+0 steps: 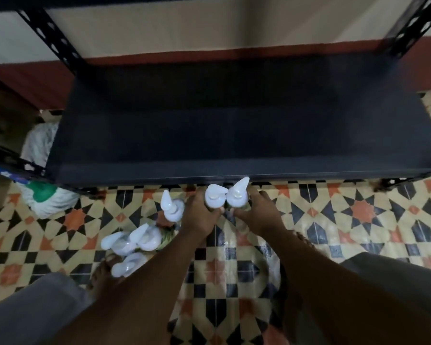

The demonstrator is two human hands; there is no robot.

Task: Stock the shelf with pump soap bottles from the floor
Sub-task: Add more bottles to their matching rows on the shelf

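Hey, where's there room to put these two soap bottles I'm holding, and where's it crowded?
The black shelf board is bare across its full width, front lip to wall. Tiled floor right of the right hand and its pump bottle is open too. Crowded: floor left of the left hand, where loose bottles cluster.

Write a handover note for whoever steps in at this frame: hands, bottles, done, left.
The left hand grips one white-pump soap bottle; the right hand grips a second white-pump bottle. Both are side by side just before the black metal shelf, not on it.
Done: no bottle on the shelf in view.
Left: set these two down, then fetch the other white-pump bottles from the patterned tile floor.
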